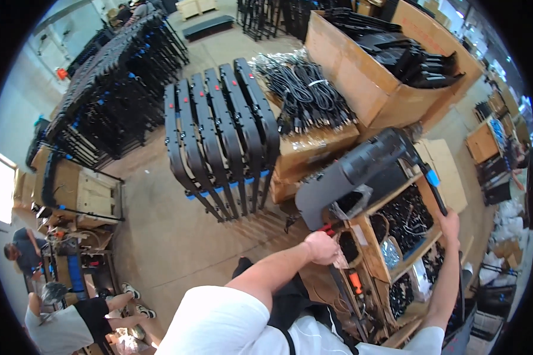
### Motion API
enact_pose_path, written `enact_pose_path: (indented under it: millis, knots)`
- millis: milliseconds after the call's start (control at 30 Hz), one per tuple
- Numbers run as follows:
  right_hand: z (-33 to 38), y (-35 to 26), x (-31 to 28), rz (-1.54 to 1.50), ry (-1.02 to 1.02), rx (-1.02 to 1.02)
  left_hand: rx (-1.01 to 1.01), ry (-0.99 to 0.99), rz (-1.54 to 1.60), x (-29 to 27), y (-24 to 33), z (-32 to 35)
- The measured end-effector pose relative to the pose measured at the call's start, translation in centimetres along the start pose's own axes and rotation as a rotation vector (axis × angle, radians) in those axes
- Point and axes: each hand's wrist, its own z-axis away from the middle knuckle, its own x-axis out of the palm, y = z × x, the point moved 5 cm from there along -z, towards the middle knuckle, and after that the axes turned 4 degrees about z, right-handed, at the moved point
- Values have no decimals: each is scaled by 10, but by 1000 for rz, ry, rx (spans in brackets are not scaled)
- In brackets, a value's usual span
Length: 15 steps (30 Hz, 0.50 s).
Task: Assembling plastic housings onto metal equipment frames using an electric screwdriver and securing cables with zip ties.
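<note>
My right hand (449, 226) is closed around the end of a black metal tube (421, 165) with a blue band on it. The tube's far end meets a large dark grey moulded plastic housing (352, 168), which lies tilted across the boxes in front of me. My left hand (322, 247) is a fist near the housing's lower end. Right beside that fist shows a red and black tool (327, 228); whether the fingers hold it is hidden. A crumpled clear plastic bag (354, 201) rests by the housing.
A divided wooden parts box (367, 236) holds black small parts. An orange-handled tool (355, 281) lies near me. Beyond are bundled black cables (314, 89), a carton (361, 71) of black panels and a row of black bent frames (219, 130). Two people (71, 322) work at left.
</note>
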Motion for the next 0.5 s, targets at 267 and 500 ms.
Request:
enact_pose_path:
  millis: [267,500]
  knots:
    - [24,-96,-46,-93,-65,36,-567,629,609,25,-48,105]
    - [27,-128,-59,-7,-17,-75,-540,353,2148,142,-54,40]
